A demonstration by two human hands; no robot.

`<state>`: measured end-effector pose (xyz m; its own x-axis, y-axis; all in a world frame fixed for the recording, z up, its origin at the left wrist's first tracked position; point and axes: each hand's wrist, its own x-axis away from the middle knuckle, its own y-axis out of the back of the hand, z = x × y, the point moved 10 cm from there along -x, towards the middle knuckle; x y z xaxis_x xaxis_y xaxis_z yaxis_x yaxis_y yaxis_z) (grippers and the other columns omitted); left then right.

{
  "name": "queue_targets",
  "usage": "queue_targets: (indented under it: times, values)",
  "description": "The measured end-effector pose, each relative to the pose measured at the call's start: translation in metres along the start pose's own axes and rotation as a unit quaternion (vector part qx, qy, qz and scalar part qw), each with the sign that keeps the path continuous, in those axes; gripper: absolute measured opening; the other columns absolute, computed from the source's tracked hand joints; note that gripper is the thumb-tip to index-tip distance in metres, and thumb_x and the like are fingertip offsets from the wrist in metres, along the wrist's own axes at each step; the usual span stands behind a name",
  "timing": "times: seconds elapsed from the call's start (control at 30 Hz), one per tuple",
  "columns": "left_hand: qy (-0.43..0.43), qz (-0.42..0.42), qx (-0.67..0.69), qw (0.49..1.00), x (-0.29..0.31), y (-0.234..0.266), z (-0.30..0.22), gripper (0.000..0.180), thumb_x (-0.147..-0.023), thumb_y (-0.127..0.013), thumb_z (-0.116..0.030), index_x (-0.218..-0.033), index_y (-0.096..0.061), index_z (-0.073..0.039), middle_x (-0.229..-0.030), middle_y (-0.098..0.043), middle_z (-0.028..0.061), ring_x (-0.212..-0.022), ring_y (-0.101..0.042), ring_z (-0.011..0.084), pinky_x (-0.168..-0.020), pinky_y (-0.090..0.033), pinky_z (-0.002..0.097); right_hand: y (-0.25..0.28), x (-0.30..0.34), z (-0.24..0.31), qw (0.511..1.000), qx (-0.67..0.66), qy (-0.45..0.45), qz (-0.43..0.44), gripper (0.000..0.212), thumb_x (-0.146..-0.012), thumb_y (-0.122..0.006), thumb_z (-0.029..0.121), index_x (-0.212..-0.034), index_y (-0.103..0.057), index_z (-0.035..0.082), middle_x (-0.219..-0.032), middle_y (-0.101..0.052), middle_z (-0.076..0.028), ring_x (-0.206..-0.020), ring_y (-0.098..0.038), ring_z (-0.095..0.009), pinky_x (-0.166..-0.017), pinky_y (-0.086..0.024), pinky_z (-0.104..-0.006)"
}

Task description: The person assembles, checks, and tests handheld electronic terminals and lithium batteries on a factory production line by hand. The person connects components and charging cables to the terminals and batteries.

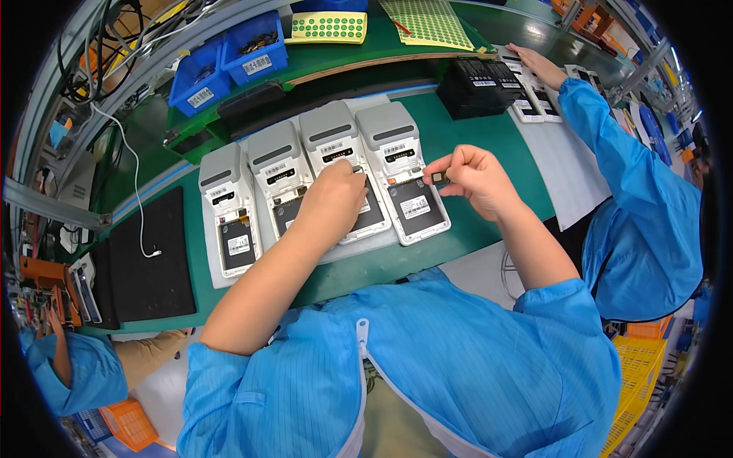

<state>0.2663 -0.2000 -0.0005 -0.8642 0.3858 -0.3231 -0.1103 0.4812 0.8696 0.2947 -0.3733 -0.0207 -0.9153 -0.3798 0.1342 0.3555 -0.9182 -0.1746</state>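
Note:
Several white payment terminals with grey covers lie in a row on the bench, their back compartments uncovered and showing dark batteries with white labels. My left hand [334, 200] is closed over the second terminal from the right [328, 120], its fingertips pressed together just below the black contact strip. Whatever those fingers hold is hidden. Between thumb and fingers, my right hand [477, 182] pinches a small dark card [440, 178] with a pale square on it. It is beside the upper right edge of the battery bay in the rightmost terminal [389, 126].
Blue bins [256, 47] of small parts stand on the shelf beyond, near yellow sheets of green round stickers [328, 27]. Black boxed packs [477, 88] are stacked at far right. A black mat [153, 259] and white cable [137, 175] lie left. A co-worker's hand [538, 67] reaches in at right.

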Motion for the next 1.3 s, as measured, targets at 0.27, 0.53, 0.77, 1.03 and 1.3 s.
queue_targets:
  times: [0.27, 0.53, 0.77, 1.03, 1.3]
  values:
    - [-0.035, 0.035, -0.096, 0.994, -0.009, -0.011, -0.017, 0.002, -0.072, -0.057, 0.001, -0.072, -0.059, 0.002, -0.080, -0.055, 0.0153, -0.079, -0.057, 0.0316, -0.069, -0.050, 0.0379, 0.011, -0.018, -0.047, 0.928, -0.371, -0.041, -0.017, 0.010, -0.084, -0.053, 0.010, -0.090, -0.051, 0.003, -0.093, -0.062, -0.020, -0.077, -0.066, -0.022, -0.057, -0.057, -0.0241]
    - [-0.014, 0.048, -0.037, 0.998, -0.024, -0.006, 0.005, 0.008, -0.072, -0.058, -0.003, -0.074, -0.056, 0.003, -0.083, -0.057, 0.0202, -0.079, -0.058, 0.0359, -0.071, -0.049, 0.0417, 0.010, -0.019, -0.057, 0.916, -0.395, -0.066, -0.002, 0.031, -0.090, -0.044, 0.023, -0.107, -0.052, -0.002, -0.092, -0.063, -0.016, -0.075, -0.065, -0.020, -0.056, -0.056, -0.0257]
    - [-0.036, 0.039, -0.073, 0.996, -0.015, -0.017, -0.001, 0.008, -0.073, -0.056, -0.004, -0.074, -0.053, 0.003, -0.079, -0.055, 0.0217, -0.076, -0.056, 0.0360, -0.073, -0.047, 0.0412, 0.012, -0.019, -0.054, 0.974, -0.211, -0.050, -0.070, 0.021, -0.091, -0.051, 0.021, -0.096, -0.055, 0.002, -0.071, -0.058, -0.006, -0.054, -0.054, -0.012, -0.047, -0.046, -0.0208]
    - [0.078, 0.086, 0.208, 0.971, 0.005, 0.009, 0.017, 0.005, -0.075, -0.047, -0.005, -0.078, -0.047, -0.002, -0.071, -0.047, 0.0101, -0.067, -0.050, 0.0202, -0.061, -0.044, 0.0314, 0.006, -0.016, -0.049, 0.981, -0.178, -0.045, -0.068, 0.021, -0.091, -0.053, 0.023, -0.092, -0.056, 0.002, -0.062, -0.053, -0.001, -0.047, -0.046, -0.007, -0.043, -0.038, -0.0192]
    - [0.276, -0.005, 0.847, 0.454, 0.052, 0.000, 0.032, 0.017, -0.076, -0.039, -0.024, -0.066, -0.038, -0.010, -0.080, -0.048, 0.0127, -0.076, -0.049, 0.0247, -0.059, -0.047, 0.0364, -0.096, -0.023, 0.004, 0.998, -0.004, -0.048, 0.047, 0.019, -0.088, -0.057, 0.022, -0.088, -0.059, 0.003, -0.061, -0.051, 0.000, -0.049, -0.044, -0.006, -0.046, -0.035, -0.0199]
